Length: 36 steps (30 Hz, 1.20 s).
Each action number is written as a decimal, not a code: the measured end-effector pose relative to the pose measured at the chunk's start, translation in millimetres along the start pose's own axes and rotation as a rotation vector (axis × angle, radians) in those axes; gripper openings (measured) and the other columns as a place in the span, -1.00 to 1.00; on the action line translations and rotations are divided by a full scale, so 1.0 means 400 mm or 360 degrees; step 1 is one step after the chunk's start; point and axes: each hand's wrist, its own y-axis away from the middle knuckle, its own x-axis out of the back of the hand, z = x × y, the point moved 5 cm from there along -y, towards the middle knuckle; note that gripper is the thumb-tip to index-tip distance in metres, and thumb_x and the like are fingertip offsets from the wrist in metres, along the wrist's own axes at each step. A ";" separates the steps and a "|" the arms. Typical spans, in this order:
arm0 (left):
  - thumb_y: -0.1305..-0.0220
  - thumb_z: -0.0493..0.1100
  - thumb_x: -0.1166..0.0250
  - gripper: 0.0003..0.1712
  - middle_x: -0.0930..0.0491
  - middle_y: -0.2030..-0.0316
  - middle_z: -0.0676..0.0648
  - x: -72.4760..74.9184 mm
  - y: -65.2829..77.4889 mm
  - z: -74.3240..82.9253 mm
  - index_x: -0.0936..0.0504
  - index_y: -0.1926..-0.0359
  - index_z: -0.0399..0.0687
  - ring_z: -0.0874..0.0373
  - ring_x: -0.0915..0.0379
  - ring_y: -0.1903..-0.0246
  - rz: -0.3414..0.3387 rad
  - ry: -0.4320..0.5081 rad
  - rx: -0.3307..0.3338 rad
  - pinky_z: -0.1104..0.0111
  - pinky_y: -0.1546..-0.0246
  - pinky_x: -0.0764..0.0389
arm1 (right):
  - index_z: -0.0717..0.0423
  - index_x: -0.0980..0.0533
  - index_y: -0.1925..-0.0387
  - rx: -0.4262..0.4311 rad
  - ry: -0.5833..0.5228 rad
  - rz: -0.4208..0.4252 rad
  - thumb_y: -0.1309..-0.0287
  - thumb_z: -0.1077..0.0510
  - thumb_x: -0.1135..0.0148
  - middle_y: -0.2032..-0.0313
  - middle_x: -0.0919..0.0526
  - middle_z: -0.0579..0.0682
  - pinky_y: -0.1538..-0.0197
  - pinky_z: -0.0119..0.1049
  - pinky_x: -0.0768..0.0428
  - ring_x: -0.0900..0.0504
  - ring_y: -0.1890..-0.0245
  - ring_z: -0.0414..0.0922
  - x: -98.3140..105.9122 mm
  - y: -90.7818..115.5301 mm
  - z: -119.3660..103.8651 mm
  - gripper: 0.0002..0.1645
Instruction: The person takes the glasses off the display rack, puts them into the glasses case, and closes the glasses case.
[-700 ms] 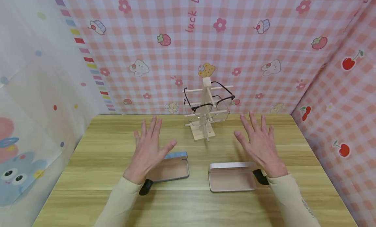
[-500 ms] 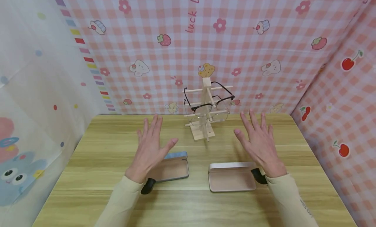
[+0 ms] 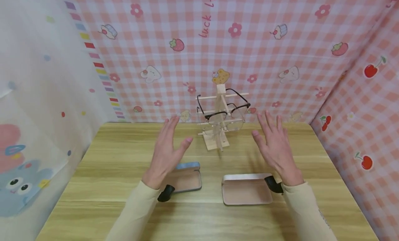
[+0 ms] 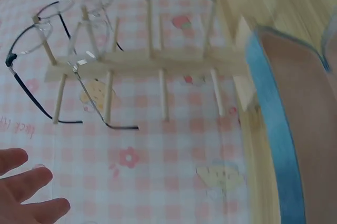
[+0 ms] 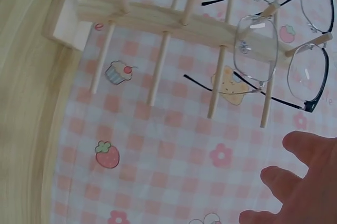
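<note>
A wooden glasses stand (image 3: 221,90) rises at the back centre, bearing two pairs of glasses. The upper pair of glasses (image 3: 216,114) has black brows and temples; just below hang thin-rimmed wire glasses (image 5: 256,48). My left hand (image 3: 165,151) hovers left of the stand, thumb spread and fingers extended, holding nothing. On the stand's other side, my right hand (image 3: 275,149) is likewise spread and free of any object. Beneath the left hand lies an opened glasses case (image 3: 189,181) with a blue lid, partly hidden by it. Another opened glasses case (image 3: 247,193), white-lidded, lies near the right wrist.
The wooden table (image 3: 212,222) ends at a pink checked cloth backdrop (image 3: 187,68). Cloth walls flank both sides. Black wrist mounts (image 3: 166,193) sit under the wrists, close over the cases. The stand's pegs (image 4: 163,95) stick out both ways.
My left hand has moved right and forward toward the stand, turning more edge-on. The right hand has lifted slightly forward. The head view has shifted a little; cases and glasses stay put.
</note>
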 end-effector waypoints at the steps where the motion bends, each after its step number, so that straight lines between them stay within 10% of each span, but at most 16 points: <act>1: -0.42 0.55 0.05 0.07 -0.09 -0.59 -0.17 -0.003 -0.003 0.003 -0.16 -0.60 -0.14 -0.12 0.12 -0.59 0.0023 0.0058 0.0007 -0.17 -0.53 0.04 | 0.01 -0.03 -0.65 0.0003 -0.0033 0.0005 -0.57 -0.39 0.30 -0.63 0.10 0.14 -0.42 0.57 0.18 0.33 -0.60 0.30 0.001 -0.002 0.000 -0.12; 12: -0.57 0.06 -0.15 -0.39 -0.44 -0.40 -0.12 -0.031 -0.037 0.035 -0.38 -0.48 -0.11 0.09 -0.32 -0.40 0.0174 0.0792 0.0142 -0.01 -0.36 -0.44 | 0.07 -0.08 -0.63 0.0050 -0.0351 0.0060 -0.62 -0.30 0.29 -0.62 0.02 0.11 -0.59 0.22 0.18 0.20 -0.62 0.17 0.016 -0.044 -0.015 -0.19; 36: -0.49 -0.27 -0.25 -0.62 -0.66 0.00 -0.26 -0.075 -0.110 0.077 -0.51 -0.22 -0.40 0.02 -0.65 0.04 0.0210 0.1723 0.0505 0.27 -0.12 -0.66 | -0.03 -0.29 -0.55 -0.0246 -0.1105 0.0064 -0.61 -0.27 0.18 -0.47 -0.38 0.10 -0.49 -0.02 -0.34 -0.39 -0.42 0.07 0.036 -0.137 -0.050 -0.30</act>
